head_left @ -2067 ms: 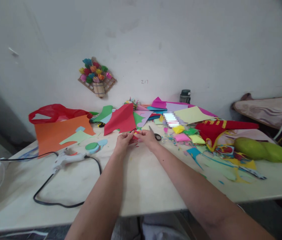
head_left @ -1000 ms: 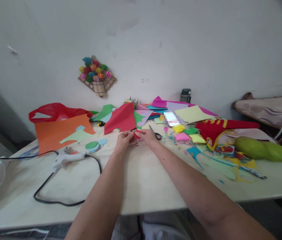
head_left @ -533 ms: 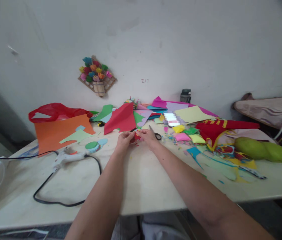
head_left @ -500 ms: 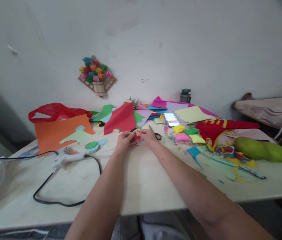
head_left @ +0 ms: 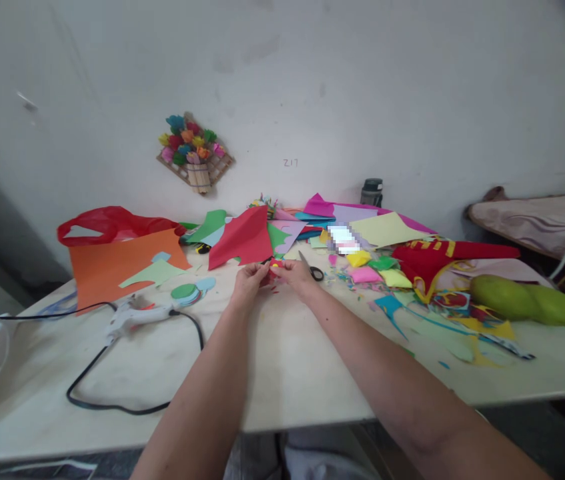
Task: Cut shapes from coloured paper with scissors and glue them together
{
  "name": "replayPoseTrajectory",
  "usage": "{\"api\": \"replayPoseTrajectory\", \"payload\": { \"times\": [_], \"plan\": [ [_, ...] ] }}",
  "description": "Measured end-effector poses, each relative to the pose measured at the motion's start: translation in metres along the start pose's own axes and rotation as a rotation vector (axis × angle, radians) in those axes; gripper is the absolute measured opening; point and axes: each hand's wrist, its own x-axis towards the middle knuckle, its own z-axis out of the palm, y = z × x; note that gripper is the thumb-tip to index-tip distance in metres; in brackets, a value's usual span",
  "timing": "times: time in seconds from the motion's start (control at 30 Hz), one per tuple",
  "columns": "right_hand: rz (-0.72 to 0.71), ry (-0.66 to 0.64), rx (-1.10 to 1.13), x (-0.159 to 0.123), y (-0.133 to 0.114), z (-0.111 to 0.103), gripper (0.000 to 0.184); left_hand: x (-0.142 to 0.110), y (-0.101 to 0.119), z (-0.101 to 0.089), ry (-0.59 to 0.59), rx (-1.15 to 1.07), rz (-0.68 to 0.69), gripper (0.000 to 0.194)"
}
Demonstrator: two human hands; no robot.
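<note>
Between my two hands is a small red paper piece (head_left: pixel 276 265) with a yellow spot on it. My left hand (head_left: pixel 249 280) pinches its left side, and my right hand (head_left: pixel 296 275) is closed on the right side; fingers hide much of the piece. A thin dark thing shows by the left fingertips, too small to name. Just right of my right hand lies a pair of scissors (head_left: pixel 315 273) with black handles. Red scraps lie on the table below the fingers. Behind the hands rests a large red sheet (head_left: pixel 242 237) with cut-out edges.
A white glue gun (head_left: pixel 135 317) with a black cord lies at left, near stacked paper circles (head_left: pixel 185 293) and an orange sheet (head_left: pixel 102 267). At right are coloured scraps (head_left: pixel 363 274), a phone (head_left: pixel 345 239), red fabric (head_left: pixel 419 263) and a green fruit-like object (head_left: pixel 525 300).
The red piece has turned slightly between my fingers, so its yellow spot shows more clearly. My arms have hardly moved.
</note>
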Motion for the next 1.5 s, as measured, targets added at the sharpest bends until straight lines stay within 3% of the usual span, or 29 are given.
{"api": "replayPoseTrajectory", "payload": {
  "times": [0.4, 0.63, 0.93, 1.13, 1.5],
  "plan": [
    [0.025, 0.004, 0.078, -0.007, -0.011, -0.003, 0.040, 0.002, -0.001, -0.001, 0.041, -0.022, 0.000, 0.037],
    [0.020, 0.098, 0.046, -0.005, -0.010, -0.003, 0.035, 0.000, 0.001, 0.000, 0.019, 0.005, -0.008, 0.039],
    [0.007, 0.012, 0.076, -0.004, -0.007, -0.004, 0.038, 0.002, -0.002, 0.001, -0.001, -0.036, -0.037, 0.039],
    [0.017, 0.059, 0.100, -0.002, -0.004, -0.004, 0.034, 0.000, 0.000, 0.000, -0.045, -0.033, -0.055, 0.039],
    [-0.005, 0.055, 0.100, 0.001, 0.002, -0.004, 0.033, 0.002, -0.001, 0.001, 0.021, -0.016, -0.055, 0.041]
  ]
}}
